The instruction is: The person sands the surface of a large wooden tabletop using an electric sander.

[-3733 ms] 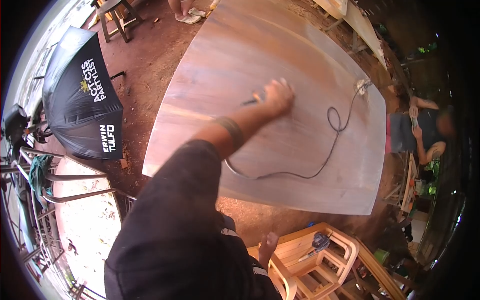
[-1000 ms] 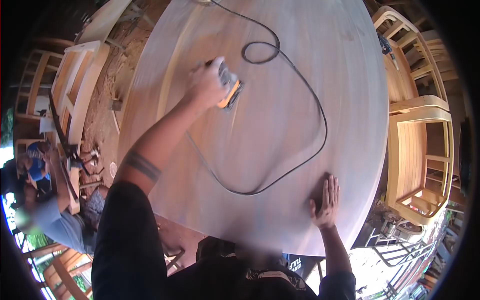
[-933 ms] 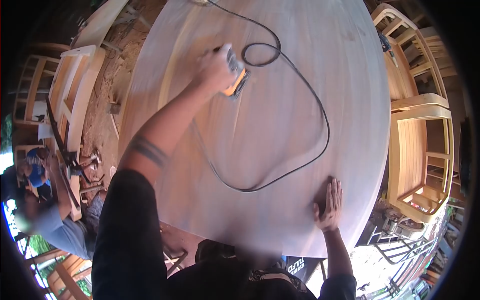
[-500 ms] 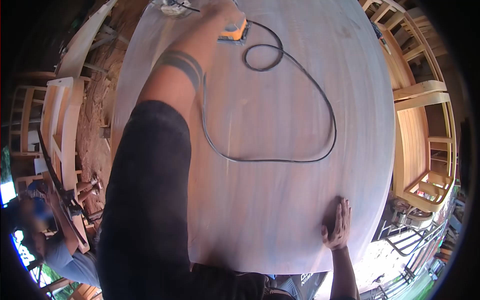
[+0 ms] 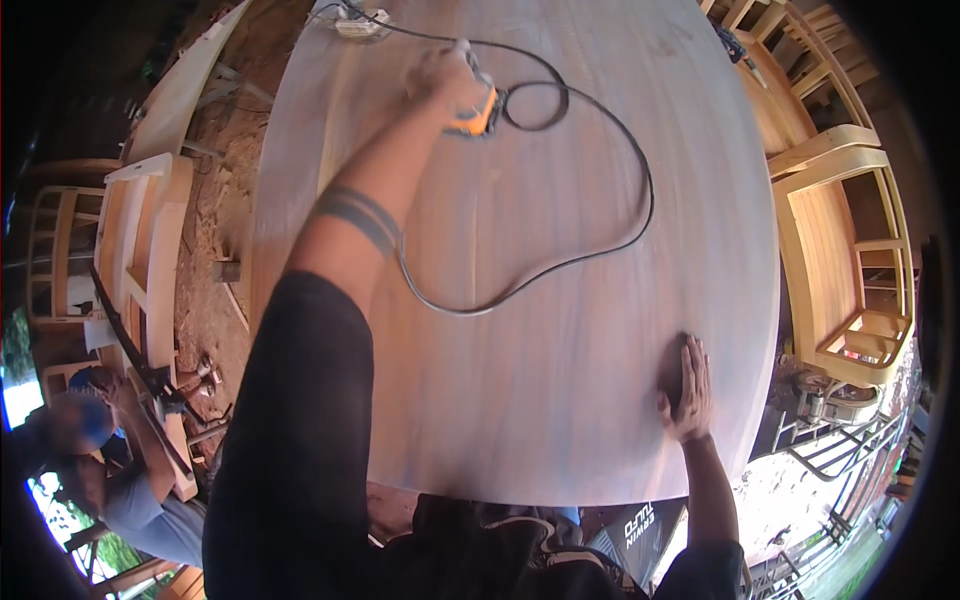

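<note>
My left hand (image 5: 455,82) is closed around an orange and grey electric sander (image 5: 478,118), low over the far part of a large wooden tabletop (image 5: 520,380). The fingers are partly blurred. A black power cord (image 5: 652,190) makes a small loop beside the sander and a wide curve across the wood. My right hand (image 5: 690,390) rests palm down near the tabletop's right edge, fingers stretched out, holding nothing. At the far left edge of the tabletop lies a small pale object (image 5: 362,24) by the cord; I cannot make out what it is.
Wooden furniture frames (image 5: 825,250) stand at the right, with a tool (image 5: 740,50) lying on one. More wooden furniture (image 5: 150,230) is at the left over a dusty floor. Another person (image 5: 150,500) is at the lower left. Metal racks (image 5: 830,450) stand at the lower right.
My left hand has brought the sander a little nearer to me. The cord's wide curve has changed shape. In the view, my right hand appears slightly farther up, still flat on the wood.
</note>
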The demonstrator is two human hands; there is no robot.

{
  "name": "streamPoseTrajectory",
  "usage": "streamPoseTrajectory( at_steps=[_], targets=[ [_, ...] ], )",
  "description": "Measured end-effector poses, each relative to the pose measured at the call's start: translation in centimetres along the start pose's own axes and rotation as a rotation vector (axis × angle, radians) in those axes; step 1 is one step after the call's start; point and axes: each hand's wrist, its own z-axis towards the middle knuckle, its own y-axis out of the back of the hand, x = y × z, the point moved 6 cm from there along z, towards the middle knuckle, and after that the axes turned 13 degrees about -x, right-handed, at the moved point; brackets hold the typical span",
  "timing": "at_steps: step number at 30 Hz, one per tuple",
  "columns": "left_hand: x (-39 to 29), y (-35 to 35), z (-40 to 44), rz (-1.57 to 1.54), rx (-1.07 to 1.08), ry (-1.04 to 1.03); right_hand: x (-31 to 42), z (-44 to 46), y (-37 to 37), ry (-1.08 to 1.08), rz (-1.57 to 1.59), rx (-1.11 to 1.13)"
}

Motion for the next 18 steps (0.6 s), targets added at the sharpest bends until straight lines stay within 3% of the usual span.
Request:
streamPoseTrajectory(
  at_steps=[4,9,12,14,16,18],
  targets=[
    [-2.3,5.3,-11.5,0.011,0.068,-0.001,0.2,0.1,0.3,0.028,0.005,-0.063],
    [-2.2,10.0,-26.5,-0.101,-0.020,0.020,0.6,-0.5,0.7,0.075,-0.039,-0.165],
    [-2.7,13.5,-34.1,-0.074,0.056,0.058,1.7,-1.2,0.3,0.017,0.100,-0.408],
    [-3.0,15.5,-39.3,-0.039,0.158,0.103,7.6,-1.2,0.2,-0.034,0.355,-0.462],
    [-3.6,17.4,-43.5,0.002,0.255,0.117,14.7,-0.9,-0.8,-0.071,0.625,-0.352],
    [-4.2,18.3,-46.9,-0.059,0.268,0.061,22.6,-0.5,-0.2,0.006,0.869,-0.346]
  ],
)
